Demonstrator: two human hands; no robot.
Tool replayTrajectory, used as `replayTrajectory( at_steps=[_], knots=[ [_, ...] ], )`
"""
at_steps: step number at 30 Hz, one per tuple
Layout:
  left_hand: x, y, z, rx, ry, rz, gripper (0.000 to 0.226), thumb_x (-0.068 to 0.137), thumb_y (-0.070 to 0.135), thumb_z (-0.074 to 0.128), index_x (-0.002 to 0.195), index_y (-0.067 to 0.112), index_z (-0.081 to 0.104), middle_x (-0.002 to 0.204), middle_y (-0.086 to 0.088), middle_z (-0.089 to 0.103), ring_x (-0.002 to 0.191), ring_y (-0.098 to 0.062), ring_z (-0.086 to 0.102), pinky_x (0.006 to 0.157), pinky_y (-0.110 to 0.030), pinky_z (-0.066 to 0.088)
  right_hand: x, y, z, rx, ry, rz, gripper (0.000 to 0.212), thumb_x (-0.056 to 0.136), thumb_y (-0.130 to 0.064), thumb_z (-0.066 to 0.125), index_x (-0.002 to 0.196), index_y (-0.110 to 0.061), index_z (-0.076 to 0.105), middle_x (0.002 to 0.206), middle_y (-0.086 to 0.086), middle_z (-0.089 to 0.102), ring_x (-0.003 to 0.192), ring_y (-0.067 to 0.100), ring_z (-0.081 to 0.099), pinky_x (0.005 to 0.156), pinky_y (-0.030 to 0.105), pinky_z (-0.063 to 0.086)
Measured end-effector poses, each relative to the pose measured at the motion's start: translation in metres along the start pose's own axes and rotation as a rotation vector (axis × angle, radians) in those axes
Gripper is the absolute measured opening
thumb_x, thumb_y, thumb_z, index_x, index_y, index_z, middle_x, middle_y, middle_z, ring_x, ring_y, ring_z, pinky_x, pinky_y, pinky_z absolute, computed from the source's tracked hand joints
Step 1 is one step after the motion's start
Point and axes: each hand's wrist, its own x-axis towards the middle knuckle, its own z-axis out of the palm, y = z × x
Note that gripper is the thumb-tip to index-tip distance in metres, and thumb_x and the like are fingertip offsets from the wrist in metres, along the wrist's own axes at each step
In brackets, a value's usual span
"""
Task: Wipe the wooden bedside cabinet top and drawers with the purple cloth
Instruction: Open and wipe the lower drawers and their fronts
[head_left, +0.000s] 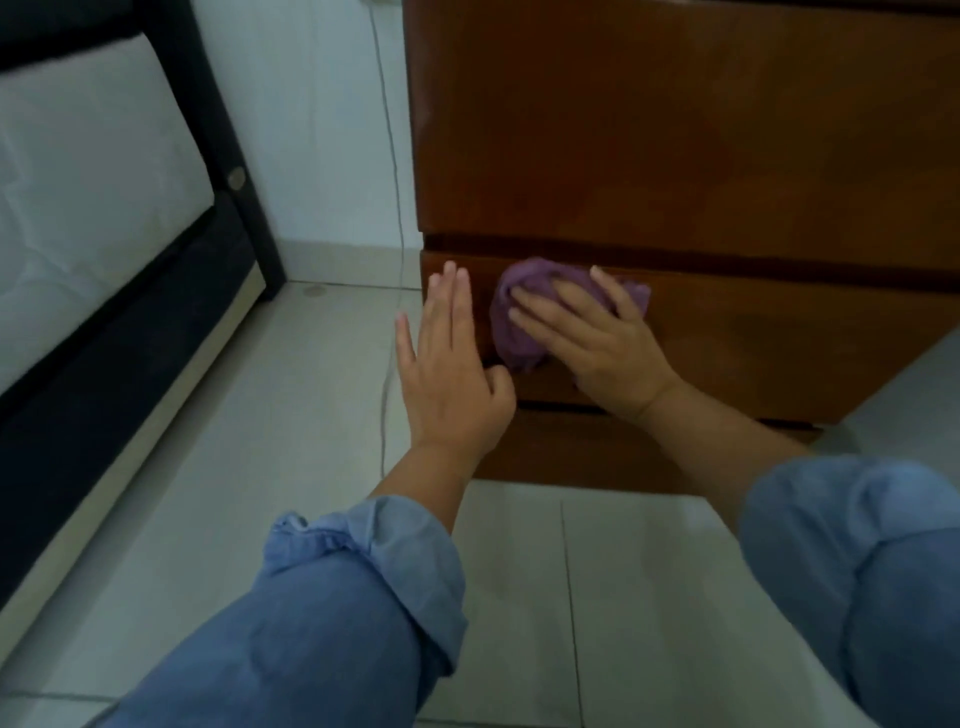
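Sleeves (363, 587) low; right hand (597, 343) presses cloth (511, 332) (drawer (779, 332) edge).

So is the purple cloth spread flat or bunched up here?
Bunched up: the purple cloth sits wadded under the right hand, pressed against the drawer front.

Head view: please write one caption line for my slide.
Right hand presses the purple cloth on a lower drawer front of the wooden cabinet; left hand rests open beside it.

You're over pale floor tiles (519, 597) (white wall (311, 130) behind), a black bed frame (218, 130) well left of your fingers.
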Motion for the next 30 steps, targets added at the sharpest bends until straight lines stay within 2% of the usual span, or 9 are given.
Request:
replayTrajectory(
  at_steps=[4, 8, 11, 14, 17, 19, 23, 27, 30],
  knots=[
    [0.013, 0.005, 0.003, 0.118, 0.006, 0.155, 0.081, 0.073, 0.022, 0.049, 0.149, 0.011, 0.025, 0.158, -0.004, 0.021, 0.146, -0.015, 0.013, 0.119, -0.042, 0.007, 0.001, 0.016, 0.004, -0.11, -0.044, 0.011, 0.054, 0.097, -0.018, 0.039, 0.148, -0.02, 0.025, 0.154, 0.002, 0.031, 0.143, 0.023, 0.024, 0.117, 0.046, 0.009],
    [0.015, -0.001, 0.015, 0.154, 0.093, 0.163, 0.081, 0.07, 0.026, 0.047, 0.147, 0.01, 0.028, 0.156, -0.003, 0.026, 0.145, -0.015, 0.018, 0.117, -0.038, 0.007, -0.016, -0.005, 0.033, -0.108, -0.039, -0.052, 0.05, 0.09, -0.015, 0.042, 0.139, -0.018, 0.044, 0.14, 0.001, 0.053, 0.129, 0.025, 0.048, 0.113, 0.043, 0.024],
    [0.014, -0.005, 0.021, 0.169, 0.122, 0.153, 0.084, 0.068, 0.029, 0.045, 0.148, 0.01, 0.026, 0.156, -0.002, 0.025, 0.145, -0.014, 0.017, 0.118, -0.039, 0.007, -0.047, -0.021, 0.048, -0.049, -0.189, -0.245, 0.051, 0.068, -0.02, 0.07, 0.119, -0.019, 0.065, 0.118, -0.005, 0.069, 0.107, 0.019, 0.065, 0.1, 0.042, 0.045],
    [0.014, -0.005, 0.022, 0.238, 0.092, 0.152, 0.087, 0.067, 0.031, 0.045, 0.149, 0.01, 0.022, 0.158, -0.002, 0.02, 0.146, -0.014, 0.014, 0.118, -0.042, 0.005, -0.07, -0.028, 0.047, 0.005, -0.344, -0.312, 0.06, 0.047, -0.032, 0.089, 0.104, -0.024, 0.073, 0.112, -0.011, 0.071, 0.104, 0.013, 0.068, 0.094, 0.038, 0.049],
    [0.012, 0.001, 0.019, 0.298, 0.066, 0.135, 0.088, 0.068, 0.032, 0.044, 0.15, 0.009, 0.019, 0.159, -0.004, 0.017, 0.147, -0.016, 0.013, 0.117, -0.045, -0.001, -0.081, -0.025, 0.032, 0.069, -0.251, -0.184, 0.047, 0.072, -0.026, 0.073, 0.119, -0.021, 0.066, 0.123, -0.004, 0.066, 0.112, 0.019, 0.064, 0.098, 0.043, 0.046],
    [0.013, 0.011, 0.015, 0.285, 0.064, 0.141, 0.087, 0.069, 0.031, 0.045, 0.15, 0.01, 0.019, 0.158, -0.005, 0.02, 0.147, -0.018, 0.013, 0.117, -0.046, -0.002, -0.079, -0.006, 0.015, 0.101, -0.105, -0.005, 0.044, 0.087, -0.016, 0.048, 0.13, -0.018, 0.056, 0.135, 0.002, 0.057, 0.123, 0.025, 0.054, 0.109, 0.045, 0.034],
    [0.025, 0.037, 0.01, 0.245, 0.046, 0.277, 0.074, 0.073, 0.026, 0.04, 0.145, 0.011, 0.033, 0.15, -0.006, 0.038, 0.142, -0.019, 0.027, 0.118, -0.046, 0.008, -0.05, 0.039, -0.006, 0.05, 0.028, 0.175, 0.049, 0.097, -0.013, 0.037, 0.145, -0.02, 0.031, 0.151, -0.001, 0.027, 0.138, 0.026, 0.028, 0.118, 0.044, 0.007],
    [0.032, 0.048, 0.014, 0.19, 0.057, 0.313, 0.063, 0.076, 0.024, 0.041, 0.138, 0.013, 0.046, 0.139, -0.005, 0.051, 0.134, -0.018, 0.04, 0.116, -0.043, 0.017, -0.038, 0.039, 0.0, -0.003, 0.01, 0.196, 0.053, 0.093, -0.013, 0.039, 0.145, -0.019, 0.029, 0.15, 0.002, 0.037, 0.136, 0.027, 0.028, 0.117, 0.048, 0.004],
    [0.033, 0.043, 0.024, 0.173, 0.122, 0.309, 0.066, 0.073, 0.023, 0.046, 0.138, 0.014, 0.047, 0.139, -0.004, 0.051, 0.134, -0.016, 0.04, 0.113, -0.04, 0.02, -0.046, 0.025, 0.019, -0.051, 0.023, 0.17, 0.052, 0.088, -0.011, 0.041, 0.139, -0.02, 0.043, 0.139, 0.0, 0.054, 0.126, 0.026, 0.036, 0.115, 0.047, 0.011]
  ],
)
